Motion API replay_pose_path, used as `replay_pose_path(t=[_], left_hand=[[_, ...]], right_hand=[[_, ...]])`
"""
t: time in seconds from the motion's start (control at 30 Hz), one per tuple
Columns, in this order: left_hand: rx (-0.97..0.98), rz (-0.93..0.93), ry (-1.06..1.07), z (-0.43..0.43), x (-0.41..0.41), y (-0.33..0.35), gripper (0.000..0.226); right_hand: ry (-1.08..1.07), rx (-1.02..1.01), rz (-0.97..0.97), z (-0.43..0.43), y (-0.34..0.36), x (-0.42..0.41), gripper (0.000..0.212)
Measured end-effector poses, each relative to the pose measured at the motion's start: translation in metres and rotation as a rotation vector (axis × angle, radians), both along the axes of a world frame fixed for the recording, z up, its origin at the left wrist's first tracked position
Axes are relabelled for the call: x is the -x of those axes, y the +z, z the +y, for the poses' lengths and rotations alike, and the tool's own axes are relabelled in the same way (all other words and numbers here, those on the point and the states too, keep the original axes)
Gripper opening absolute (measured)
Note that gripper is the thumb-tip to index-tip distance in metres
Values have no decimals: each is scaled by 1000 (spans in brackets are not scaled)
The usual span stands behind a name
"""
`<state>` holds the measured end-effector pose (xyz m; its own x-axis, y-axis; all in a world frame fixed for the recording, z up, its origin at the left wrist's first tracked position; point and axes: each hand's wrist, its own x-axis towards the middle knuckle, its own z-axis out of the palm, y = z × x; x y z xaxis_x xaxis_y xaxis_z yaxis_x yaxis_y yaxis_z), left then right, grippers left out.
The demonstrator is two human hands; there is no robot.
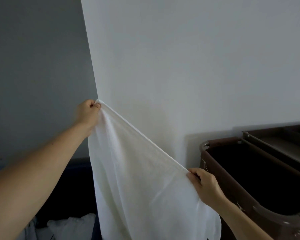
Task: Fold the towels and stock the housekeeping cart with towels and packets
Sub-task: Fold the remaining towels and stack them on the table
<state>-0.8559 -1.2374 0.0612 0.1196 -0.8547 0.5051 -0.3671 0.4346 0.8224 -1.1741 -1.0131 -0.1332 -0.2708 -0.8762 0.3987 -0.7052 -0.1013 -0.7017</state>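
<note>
A white towel (137, 179) hangs in the air in front of me, its top edge stretched taut and slanting down from left to right. My left hand (87, 113) pinches the upper corner, raised high near the wall corner. My right hand (204, 184) grips the other top corner, lower and closer to the cart. The rest of the towel drapes down past the bottom of the view. The brown housekeeping cart (232, 191) stands at the right, its dark bag compartment open beside my right hand.
A white wall fills the background and meets a grey wall at the left. More white linen (71, 226) lies crumpled at the bottom left on a dark surface. A shelf or tray of the cart (284, 146) shows at the far right.
</note>
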Motion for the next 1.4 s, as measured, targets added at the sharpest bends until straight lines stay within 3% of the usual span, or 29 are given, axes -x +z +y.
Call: replay_pose_path(t=[0.13, 0.27, 0.37, 0.47, 0.53, 0.7, 0.8, 0.97, 1.1, 1.27, 1.4], left_hand=[[-74, -164, 42, 11, -4, -22, 23], [-97, -525, -59, 55, 25, -46, 20], [-114, -782, -327, 99, 63, -69, 20], [-188, -864, -665, 133, 84, -81, 30], [-206, -872, -748, 140, 84, -83, 37], [-24, -834, -673, 141, 76, -81, 38], [93, -750, -593, 133, 72, -68, 30], [233, -502, -361, 119, 69, -25, 30], [241, -259, -226, 103, 74, -5, 34], [218, -235, -128, 89, 82, -1, 40], [217, -270, -75, 78, 83, 4, 44]], right_hand=[[-99, -17, -6, 0, 14, 1, 19], [-71, 18, 97, -6, 48, -15, 21], [27, 13, 205, -14, 76, -41, 12], [119, 3, 322, -17, 96, -60, 16], [149, -14, 311, -15, 101, -60, 15], [166, -25, 151, -7, 96, -57, 8], [115, -10, -20, -4, 82, -54, 25], [7, 72, -234, -3, 80, -43, 15], [-75, 110, -251, -6, 89, -33, 12], [-119, -48, -90, -6, 59, -21, 34], [-174, -116, -88, -3, 36, -8, 28]])
